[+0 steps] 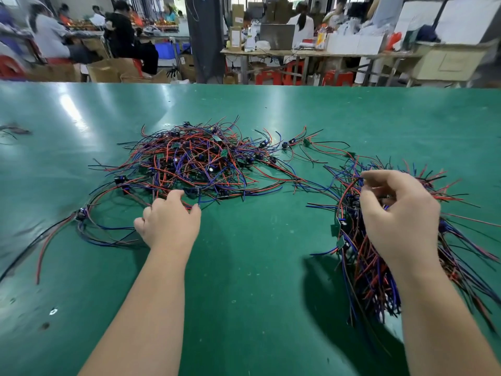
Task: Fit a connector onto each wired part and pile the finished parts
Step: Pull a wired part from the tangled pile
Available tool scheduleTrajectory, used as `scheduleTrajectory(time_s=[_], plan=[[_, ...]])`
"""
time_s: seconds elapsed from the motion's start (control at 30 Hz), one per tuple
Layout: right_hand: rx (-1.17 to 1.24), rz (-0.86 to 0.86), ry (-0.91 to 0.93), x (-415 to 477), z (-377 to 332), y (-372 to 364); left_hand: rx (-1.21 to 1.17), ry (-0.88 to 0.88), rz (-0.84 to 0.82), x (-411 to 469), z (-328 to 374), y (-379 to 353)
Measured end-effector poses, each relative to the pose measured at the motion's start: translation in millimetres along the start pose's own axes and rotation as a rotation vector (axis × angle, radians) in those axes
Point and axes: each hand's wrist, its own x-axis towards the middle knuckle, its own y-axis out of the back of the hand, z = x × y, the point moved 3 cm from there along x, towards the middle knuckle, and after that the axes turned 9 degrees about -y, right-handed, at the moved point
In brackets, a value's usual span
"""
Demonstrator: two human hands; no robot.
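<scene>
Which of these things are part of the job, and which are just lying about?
Job: wire pile; bundle in right hand; left hand at the pile.
Lying about: boxes and stools beyond the table.

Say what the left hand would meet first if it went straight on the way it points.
The left hand points away from the person at the loose pile of wired parts. Its fingers are at the pile's near edge, so those red and blue wires come first; contact is unclear.

Bare mat (252, 253) between wire heap (200, 161) and right bundle (371, 267)
</scene>
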Motion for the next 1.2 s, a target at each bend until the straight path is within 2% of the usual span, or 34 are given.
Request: scheduleTrajectory(time_s=[0.13, 0.2, 0.27, 0.33, 0.4, 0.47, 0.57, 0.67, 0.73, 0.83, 0.93, 1.03, 1.13, 1.2], plan=[[0.029, -0.036, 0.003, -3.2, -2.8, -3.3, 0.027, -0.001, -0.039, 3.1, 0.3, -5.0], [0.047, -0.045, 0.013, -5.5, -5.3, -5.0, -0.092, -0.015, -0.011, 2.5, 6.1, -3.6], [0.084, -0.056, 0.018, -8.3, -8.0, -7.2, -0.302, -0.059, 0.156, -1.2, 12.8, 3.7], [0.201, -0.125, -0.032, -12.4, -10.3, -11.9, -0.481, -0.139, 0.395, -8.4, 20.0, 18.3], [0.356, -0.266, -0.123, -17.9, -13.5, -19.1, -0.611, -0.297, 0.569, -18.2, 32.4, 33.5], [0.470, -0.389, -0.179, -23.2, -17.4, -25.5, -0.657, -0.539, 0.661, -33.8, 50.2, 45.4], [0.691, -0.512, -0.320, -26.6, -21.4, -34.2, -0.636, -0.930, 0.625, -67.0, 81.8, 51.7], [1.013, -0.626, -0.599, -25.4, -23.8, -41.4, -0.604, -1.230, 0.478, -103.2, 108.8, 48.8], [1.137, -0.652, -0.679, -23.0, -24.0, -40.0, -0.565, -1.366, 0.389, -121.8, 120.4, 44.1], [1.184, -0.610, -0.661, -18.3, -22.1, -30.9, -0.546, -1.446, 0.304, -132.8, 127.5, 40.0], [1.208, -0.544, -0.671, -14.0, -17.6, -25.8, -0.700, -1.377, 0.177, -128.9, 123.9, 36.0], [1.199, -0.560, -0.667, -13.8, -15.2, -27.0, -1.091, -0.979, -0.027, -112.5, 115.5, 27.4], [1.123, -0.683, -0.654, -19.3, -15.9, -31.0, -1.256, -0.596, -0.094, -95.8, 108.6, 17.8], [1.071, -0.823, -0.666, -25.9, -17.4, -34.7, -1.343, -0.445, -0.195, -87.2, 107.9, 14.9]])
